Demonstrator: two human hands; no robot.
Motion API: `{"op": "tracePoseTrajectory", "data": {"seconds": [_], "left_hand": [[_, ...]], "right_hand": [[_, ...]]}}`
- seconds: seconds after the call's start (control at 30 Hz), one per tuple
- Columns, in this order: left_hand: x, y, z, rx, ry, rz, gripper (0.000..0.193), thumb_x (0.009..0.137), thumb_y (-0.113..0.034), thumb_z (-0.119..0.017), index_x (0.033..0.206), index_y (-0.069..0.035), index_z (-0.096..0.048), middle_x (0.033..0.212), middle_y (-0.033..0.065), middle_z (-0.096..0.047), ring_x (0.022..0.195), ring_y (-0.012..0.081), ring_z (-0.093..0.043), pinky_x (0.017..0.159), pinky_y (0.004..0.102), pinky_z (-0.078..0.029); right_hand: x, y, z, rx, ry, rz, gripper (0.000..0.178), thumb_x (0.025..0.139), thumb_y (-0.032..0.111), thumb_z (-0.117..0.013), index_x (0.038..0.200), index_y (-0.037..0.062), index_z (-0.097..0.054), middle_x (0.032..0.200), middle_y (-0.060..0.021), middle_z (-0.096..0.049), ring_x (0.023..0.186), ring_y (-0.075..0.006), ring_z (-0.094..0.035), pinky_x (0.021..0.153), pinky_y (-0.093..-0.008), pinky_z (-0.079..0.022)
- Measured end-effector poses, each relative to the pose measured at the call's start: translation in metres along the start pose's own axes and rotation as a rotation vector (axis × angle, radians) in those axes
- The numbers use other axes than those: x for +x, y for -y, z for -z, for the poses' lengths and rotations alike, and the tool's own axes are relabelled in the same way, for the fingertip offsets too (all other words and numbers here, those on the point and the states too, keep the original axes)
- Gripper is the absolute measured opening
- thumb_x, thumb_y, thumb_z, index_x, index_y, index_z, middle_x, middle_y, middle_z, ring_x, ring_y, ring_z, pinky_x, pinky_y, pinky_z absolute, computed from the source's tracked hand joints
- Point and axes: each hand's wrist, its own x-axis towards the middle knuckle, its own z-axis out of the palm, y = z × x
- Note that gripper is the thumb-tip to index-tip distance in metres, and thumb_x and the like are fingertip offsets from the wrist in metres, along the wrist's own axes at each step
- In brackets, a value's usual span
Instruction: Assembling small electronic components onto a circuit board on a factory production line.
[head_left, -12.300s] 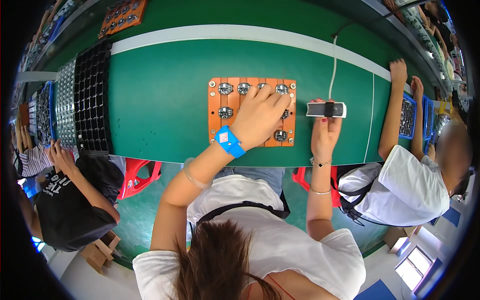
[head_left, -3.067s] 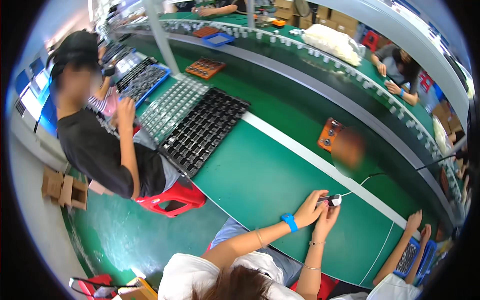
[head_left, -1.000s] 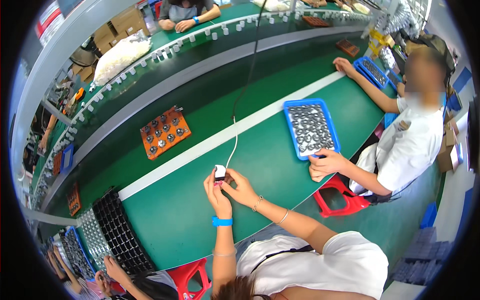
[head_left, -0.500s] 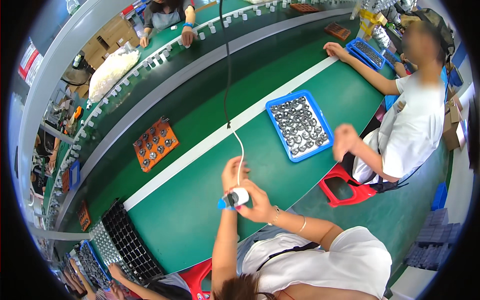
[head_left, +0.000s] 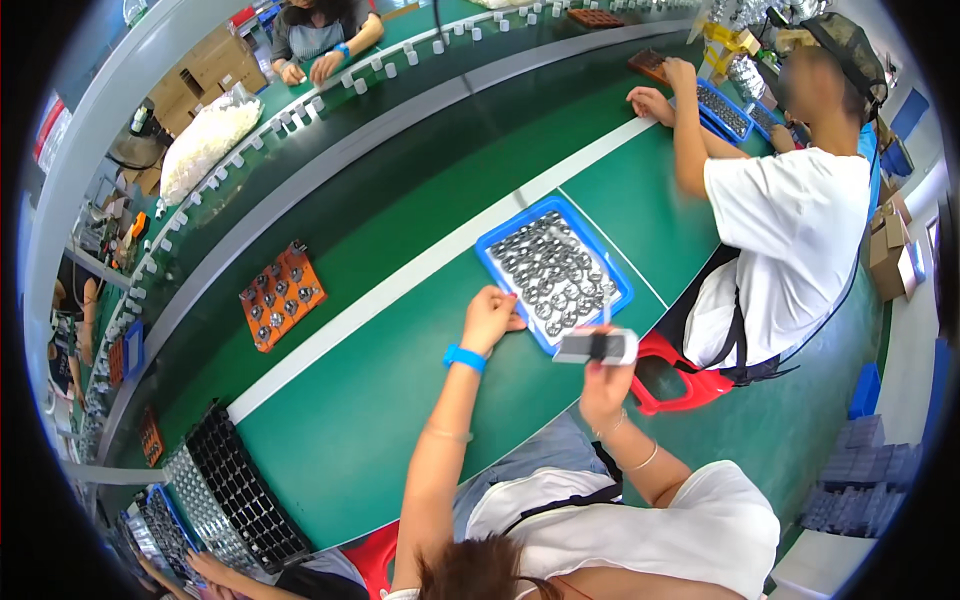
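Observation:
My left hand point(head_left: 490, 318) is closed at the left rim of a shallow blue tray point(head_left: 622, 280), thumb and fingers on the rim. A blue band point(head_left: 465, 358) circles my left wrist. Many small round metal parts point(head_left: 550, 270) cover the tray's white lining. In my right hand point(head_left: 606, 392), a white-and-grey corded handheld device point(head_left: 585, 348) is gripped, held over the tray's near right corner. A white cord point(head_left: 607, 305) rises from it, blurred. The device's exact kind cannot be made out.
An orange fixture point(head_left: 283, 298) with metal parts lies beyond the white strip point(head_left: 370, 310). Black grid trays point(head_left: 245, 485) are at lower left. A seated co-worker point(head_left: 790, 220) is on the right, beside a red stool point(head_left: 680, 375). Another person point(head_left: 325, 45) works across the line.
My hands have parted: the left moved from beside the device to the tray rim, while the right carried the device rightward. The tray shifted slightly toward me. The co-worker's near arm swung back over the bench.

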Motion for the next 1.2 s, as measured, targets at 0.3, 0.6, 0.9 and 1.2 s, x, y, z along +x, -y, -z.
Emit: {"op": "tracePoseTrajectory", "data": {"seconds": [0.3, 0.6, 0.9, 1.2], "left_hand": [[-0.154, 0.023, 0.016, -0.282, -0.278, 0.080, 0.013, 0.094, -0.009, -0.051, 0.098, 0.004, -0.049, 0.087, 0.0140, -0.064, 0.073, 0.0218, -0.067, 0.068, 0.0282, -0.058], [-0.270, 0.046, -0.016, -0.616, -0.543, 0.189, 0.014, 0.096, -0.008, -0.045, 0.108, 0.000, -0.045, 0.091, 0.0185, -0.064, 0.084, 0.0282, -0.067, 0.076, 0.0341, -0.057], [-0.235, -0.022, 0.011, 0.359, -0.524, -0.078, 0.009, 0.087, -0.008, -0.060, 0.093, -0.002, -0.063, 0.075, 0.0076, -0.060, 0.062, 0.0169, -0.058, 0.057, 0.0305, -0.048], [-0.121, -0.032, 0.041, 1.049, -0.437, -0.537, 0.012, 0.073, -0.013, -0.071, 0.082, -0.007, -0.066, 0.083, 0.0062, -0.049, 0.079, 0.0243, -0.050, 0.069, 0.0348, -0.044]], "right_hand": [[0.027, -0.070, 0.013, 0.015, -0.158, -0.212, 0.037, 0.099, 0.014, -0.042, 0.133, 0.0024, -0.033, 0.127, -0.0084, -0.045, 0.117, -0.0160, -0.044, 0.102, -0.0307, -0.031], [0.020, -0.075, -0.066, 0.194, 0.403, -0.419, 0.039, 0.099, 0.019, -0.042, 0.133, 0.0024, -0.035, 0.126, -0.0130, -0.051, 0.117, -0.0184, -0.047, 0.102, -0.0324, -0.033], [0.031, -0.086, -0.073, 0.311, 0.557, -0.522, 0.040, 0.097, 0.016, -0.048, 0.133, 0.0021, -0.037, 0.126, -0.0119, -0.051, 0.114, -0.0175, -0.049, 0.099, -0.0314, -0.037], [0.058, -0.066, -0.022, -0.122, 0.726, -0.352, 0.035, 0.088, 0.009, -0.059, 0.121, -0.0020, -0.052, 0.118, -0.0112, -0.059, 0.108, -0.0215, -0.053, 0.096, -0.0322, -0.039]]}}
